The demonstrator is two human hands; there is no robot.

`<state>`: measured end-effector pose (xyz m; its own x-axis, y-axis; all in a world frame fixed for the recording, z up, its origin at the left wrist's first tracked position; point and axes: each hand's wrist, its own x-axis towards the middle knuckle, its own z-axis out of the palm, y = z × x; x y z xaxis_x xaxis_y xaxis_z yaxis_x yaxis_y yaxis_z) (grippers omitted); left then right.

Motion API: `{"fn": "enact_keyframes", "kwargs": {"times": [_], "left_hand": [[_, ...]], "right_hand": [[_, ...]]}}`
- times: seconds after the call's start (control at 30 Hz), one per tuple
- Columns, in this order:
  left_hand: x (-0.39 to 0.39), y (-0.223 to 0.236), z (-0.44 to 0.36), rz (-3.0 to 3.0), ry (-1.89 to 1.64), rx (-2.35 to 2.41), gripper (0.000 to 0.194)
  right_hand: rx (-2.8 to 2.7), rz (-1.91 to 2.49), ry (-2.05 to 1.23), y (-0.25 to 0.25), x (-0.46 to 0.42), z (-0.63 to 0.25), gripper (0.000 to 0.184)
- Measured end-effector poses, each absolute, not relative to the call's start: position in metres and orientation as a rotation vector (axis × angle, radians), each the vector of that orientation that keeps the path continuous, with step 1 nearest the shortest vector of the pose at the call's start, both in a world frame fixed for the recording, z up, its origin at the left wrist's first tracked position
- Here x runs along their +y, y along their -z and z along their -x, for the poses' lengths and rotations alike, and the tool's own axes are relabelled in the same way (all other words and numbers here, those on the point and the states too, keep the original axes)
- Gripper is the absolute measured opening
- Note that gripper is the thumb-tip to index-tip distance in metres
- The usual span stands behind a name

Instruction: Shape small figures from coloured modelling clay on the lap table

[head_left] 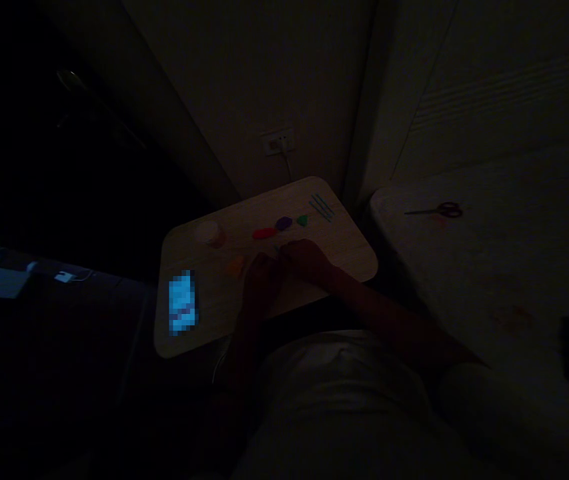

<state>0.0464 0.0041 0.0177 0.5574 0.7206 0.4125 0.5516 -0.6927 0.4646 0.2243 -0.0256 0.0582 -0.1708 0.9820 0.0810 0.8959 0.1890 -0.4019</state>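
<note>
In the head view the room was very dark, and a small tabletop point(204, 327) with rounded corners stood out faintly near the middle. The left hand point(263, 272) and the right hand point(305, 259) were close together over its near side, both with the fingers curled inward rather than spread. A small pale sliver point(277, 251) showed between the hands at the fingertips; the gloom hid what it was, and one could not tell which hand, if either, had hold of it, nor how tightly the fingers were closed.

An orange piece point(237, 267) lay just left of the left hand. Beyond the hands, in a slanting row, lay a long red piece point(264, 233), a purple piece point(283, 223) and a green piece point(303, 220), the red and purple ends very near each other. Several thin bluish-green sticks point(321, 207) lay side by side near the far right corner. A pale, round-topped object point(208, 233) stood toward the far left, and a glowing blue, blurred-out screen point(183, 303) lay near the left edge. Behind, a wall socket point(278, 141) had a cord running down from it. Scissors point(434, 211) rested on the pale surface point(464, 267) to the right.
</note>
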Motion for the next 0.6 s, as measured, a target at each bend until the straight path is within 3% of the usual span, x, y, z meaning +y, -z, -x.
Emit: {"fn": "enact_keyframes", "kwargs": {"times": [0.6], "left_hand": [[0.003,-0.018,-0.048,-2.514,-0.901,1.056,0.010]], "right_hand": [[-2.039,1.834,-0.344,-0.051,-0.023,-0.234,0.033]]}}
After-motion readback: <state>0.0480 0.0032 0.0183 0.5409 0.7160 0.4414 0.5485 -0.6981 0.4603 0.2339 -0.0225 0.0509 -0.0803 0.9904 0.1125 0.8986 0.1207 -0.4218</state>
